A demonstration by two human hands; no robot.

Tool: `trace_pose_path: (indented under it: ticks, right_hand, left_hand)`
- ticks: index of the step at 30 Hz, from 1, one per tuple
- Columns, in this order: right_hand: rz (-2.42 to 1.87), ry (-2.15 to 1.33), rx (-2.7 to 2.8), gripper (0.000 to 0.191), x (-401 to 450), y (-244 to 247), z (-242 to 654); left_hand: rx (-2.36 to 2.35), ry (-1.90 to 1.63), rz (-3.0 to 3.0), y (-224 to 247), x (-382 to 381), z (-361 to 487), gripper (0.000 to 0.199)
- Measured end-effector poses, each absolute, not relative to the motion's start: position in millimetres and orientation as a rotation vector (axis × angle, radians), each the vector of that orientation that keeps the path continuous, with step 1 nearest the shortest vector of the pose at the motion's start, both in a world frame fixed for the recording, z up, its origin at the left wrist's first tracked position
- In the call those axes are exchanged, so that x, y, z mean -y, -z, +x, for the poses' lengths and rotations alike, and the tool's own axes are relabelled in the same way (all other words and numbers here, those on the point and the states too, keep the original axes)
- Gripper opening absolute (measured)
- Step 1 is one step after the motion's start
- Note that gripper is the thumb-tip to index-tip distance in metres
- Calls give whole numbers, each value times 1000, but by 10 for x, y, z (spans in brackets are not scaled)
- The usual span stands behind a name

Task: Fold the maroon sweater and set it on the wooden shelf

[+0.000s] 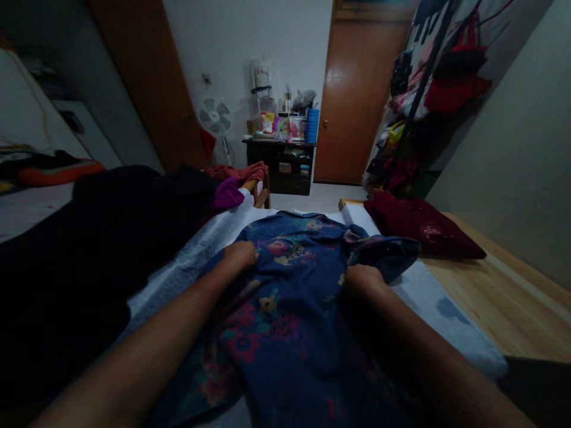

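A dark blue floral shirt [289, 273] lies spread over a white-covered surface [446, 315] in front of me. My left hand [241, 255] is closed on the shirt's left side, its fingers partly hidden by the fist. On the opposite side, my right hand [364, 280] grips the cloth below a short sleeve [392, 252], which bunches up and sticks out to the right. The fabric between both hands shows loose wrinkles. Its lower part runs toward me between my forearms.
A large black cloth heap [147, 226] lies at left, with a purple cloth [227, 193] beside it. A folded maroon garment [428, 229] rests on the wooden surface [504, 285] at right. Farther back stand a fan [215, 116] and a dark cabinet [279, 181].
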State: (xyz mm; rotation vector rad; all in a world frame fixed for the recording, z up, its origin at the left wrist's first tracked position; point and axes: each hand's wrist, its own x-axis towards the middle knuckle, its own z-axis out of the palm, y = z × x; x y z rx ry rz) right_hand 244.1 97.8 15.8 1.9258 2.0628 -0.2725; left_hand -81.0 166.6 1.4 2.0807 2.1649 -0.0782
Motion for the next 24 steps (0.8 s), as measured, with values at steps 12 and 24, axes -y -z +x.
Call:
trace_pose_path:
  ticks: [12, 24]
  right_hand:
    - [2254, 391, -2252, 29, -2674, -239, 2316]
    - [2693, 412, -2063, 54, -3573, 472, 2523]
  left_hand:
    - [-2210, -139, 1867, 135, -3015, -951, 47]
    - [-2052, -367, 1633, 522, -3590, -638, 76]
